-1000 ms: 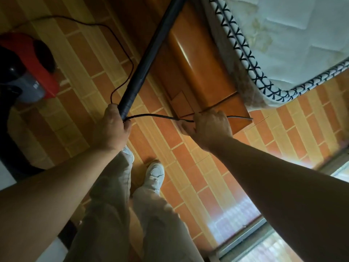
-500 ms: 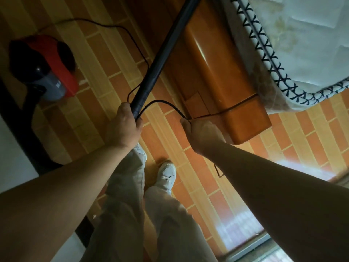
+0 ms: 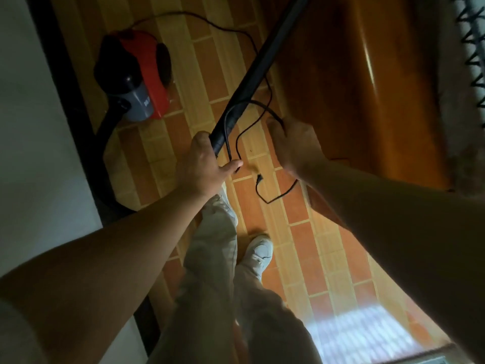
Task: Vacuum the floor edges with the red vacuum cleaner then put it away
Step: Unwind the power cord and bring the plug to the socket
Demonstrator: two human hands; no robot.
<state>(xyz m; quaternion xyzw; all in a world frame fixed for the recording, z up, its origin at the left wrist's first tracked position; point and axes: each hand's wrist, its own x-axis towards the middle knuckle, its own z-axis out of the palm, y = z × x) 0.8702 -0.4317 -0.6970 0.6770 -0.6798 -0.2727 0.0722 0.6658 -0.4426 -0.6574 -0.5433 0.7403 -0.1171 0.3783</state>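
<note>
**A:** Your left hand [image 3: 204, 166] is wrapped round the black wand [image 3: 258, 72], and your right hand [image 3: 296, 151] is curled on a loop of power cord [image 3: 267, 202]. The red vacuum cleaner [image 3: 141, 74] sits on the tile floor [image 3: 301, 245] by the wall, well apart from you.

**B:** Careful tbh. That slack dangles near your 2 shoes [image 3: 258, 252]. Step forward and you could trip, or snag it on the bed frame [image 3: 367, 101] and tip the canister.

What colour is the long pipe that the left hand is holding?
Black. The vacuum pipe shows best in the head view, its near end gripped by the left hand.
</note>
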